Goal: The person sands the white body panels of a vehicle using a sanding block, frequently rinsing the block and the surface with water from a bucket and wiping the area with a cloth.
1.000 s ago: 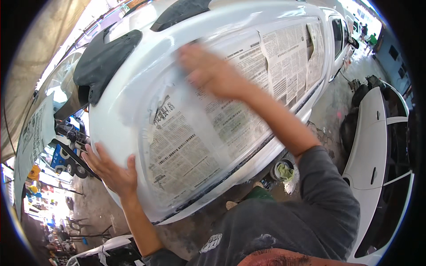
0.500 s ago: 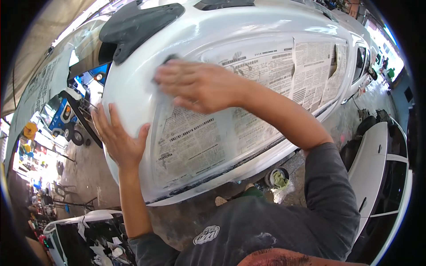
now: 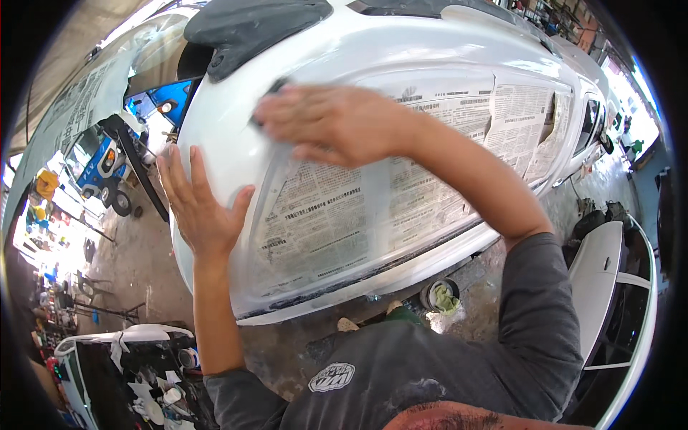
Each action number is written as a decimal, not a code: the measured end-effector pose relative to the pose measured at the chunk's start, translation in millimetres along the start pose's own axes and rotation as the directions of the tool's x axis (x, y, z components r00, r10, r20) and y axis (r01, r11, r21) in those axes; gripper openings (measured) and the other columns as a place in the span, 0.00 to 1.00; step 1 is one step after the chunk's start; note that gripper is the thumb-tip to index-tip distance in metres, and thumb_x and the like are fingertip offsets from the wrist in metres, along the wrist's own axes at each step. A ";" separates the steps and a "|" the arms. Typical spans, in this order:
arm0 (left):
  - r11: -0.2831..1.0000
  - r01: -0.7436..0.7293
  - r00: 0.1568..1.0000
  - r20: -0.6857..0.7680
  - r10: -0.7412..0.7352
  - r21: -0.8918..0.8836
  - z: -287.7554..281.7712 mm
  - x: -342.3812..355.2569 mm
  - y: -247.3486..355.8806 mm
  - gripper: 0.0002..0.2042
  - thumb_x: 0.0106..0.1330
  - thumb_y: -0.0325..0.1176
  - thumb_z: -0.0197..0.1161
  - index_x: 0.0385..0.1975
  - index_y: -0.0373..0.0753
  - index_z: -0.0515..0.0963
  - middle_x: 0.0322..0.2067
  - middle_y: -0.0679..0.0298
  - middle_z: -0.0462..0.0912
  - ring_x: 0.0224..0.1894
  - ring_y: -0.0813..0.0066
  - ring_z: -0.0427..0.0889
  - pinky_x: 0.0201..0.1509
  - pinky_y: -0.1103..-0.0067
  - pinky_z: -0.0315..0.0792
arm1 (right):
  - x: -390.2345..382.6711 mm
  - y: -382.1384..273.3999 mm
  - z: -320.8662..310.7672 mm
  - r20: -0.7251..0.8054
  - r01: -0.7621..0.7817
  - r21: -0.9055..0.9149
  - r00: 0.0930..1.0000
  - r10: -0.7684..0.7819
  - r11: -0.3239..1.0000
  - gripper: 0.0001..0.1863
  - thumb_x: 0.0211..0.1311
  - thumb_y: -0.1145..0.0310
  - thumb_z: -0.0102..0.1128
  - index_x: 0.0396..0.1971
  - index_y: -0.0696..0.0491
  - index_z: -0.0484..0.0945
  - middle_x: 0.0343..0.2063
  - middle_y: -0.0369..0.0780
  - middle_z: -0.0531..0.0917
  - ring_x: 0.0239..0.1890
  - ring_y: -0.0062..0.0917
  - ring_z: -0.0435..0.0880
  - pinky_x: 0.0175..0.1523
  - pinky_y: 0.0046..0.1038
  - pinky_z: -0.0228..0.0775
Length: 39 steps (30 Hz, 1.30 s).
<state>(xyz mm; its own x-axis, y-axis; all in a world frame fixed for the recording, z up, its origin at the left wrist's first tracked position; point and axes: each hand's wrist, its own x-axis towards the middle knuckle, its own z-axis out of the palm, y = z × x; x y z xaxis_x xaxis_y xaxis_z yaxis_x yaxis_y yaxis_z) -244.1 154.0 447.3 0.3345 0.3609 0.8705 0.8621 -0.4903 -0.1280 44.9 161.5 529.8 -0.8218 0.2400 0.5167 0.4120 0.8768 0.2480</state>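
A white car body stretches across the view, its side windows masked with newspaper. Fingers spread, my left hand rests flat on the white pillar at the car's left end. My right hand is pressed over a small dark pad on the white surface above the masked window's upper left corner. Motion smears the fingers, and most of the pad is hidden beneath them. A black plastic spoiler sits at the upper left of the car, beyond my hands.
On the floor near my feet stands a bucket with a greenish cloth in it. A detached white car door leans at the right. Low at the left, a cluttered surface holds papers and containers. A blue vehicle stands beyond.
The view has shifted slightly, so the car sits a little differently in it. My right hand still works the pad over nearly the same spot. My left hand stays flat on the panel.
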 end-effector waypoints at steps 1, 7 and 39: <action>1.000 -0.003 1.000 0.005 0.003 0.008 -1.8 -0.1 -0.3 0.45 0.66 0.64 0.60 0.75 0.40 0.55 0.74 0.48 0.54 0.77 0.42 0.48 0.77 0.51 0.49 | -19.7 9.8 -17.9 0.004 -0.107 -0.064 0.994 0.107 0.992 0.24 0.74 0.55 0.53 0.61 0.53 0.78 0.68 0.40 0.73 0.73 0.31 0.67 0.80 0.38 0.49; 0.999 -0.017 1.000 -0.014 0.017 -0.042 1.7 5.9 8.0 0.45 0.66 0.65 0.58 0.75 0.40 0.56 0.74 0.49 0.54 0.77 0.42 0.48 0.77 0.52 0.48 | -92.5 36.2 -62.5 -0.053 -0.454 -0.287 0.886 0.460 0.843 0.26 0.79 0.51 0.39 0.66 0.46 0.74 0.71 0.36 0.69 0.75 0.31 0.62 0.81 0.39 0.47; 0.419 -0.391 0.899 -0.244 0.363 -0.819 -89.1 60.6 114.2 0.15 0.61 0.22 0.64 0.46 0.33 0.72 0.41 0.48 0.84 0.38 0.53 0.86 0.40 0.65 0.81 | -27.3 22.9 -11.6 -0.320 -0.374 -0.221 0.900 0.295 0.901 0.22 0.76 0.58 0.48 0.52 0.60 0.81 0.62 0.45 0.78 0.68 0.35 0.72 0.77 0.36 0.56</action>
<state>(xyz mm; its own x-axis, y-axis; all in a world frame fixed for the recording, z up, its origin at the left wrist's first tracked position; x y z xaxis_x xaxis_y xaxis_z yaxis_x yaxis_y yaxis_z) -159.2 49.1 527.8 0.5210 -0.0467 0.8523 -0.0810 -0.9967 -0.0051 81.4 170.1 530.8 -0.4924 0.3415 0.8005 0.7654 0.6078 0.2116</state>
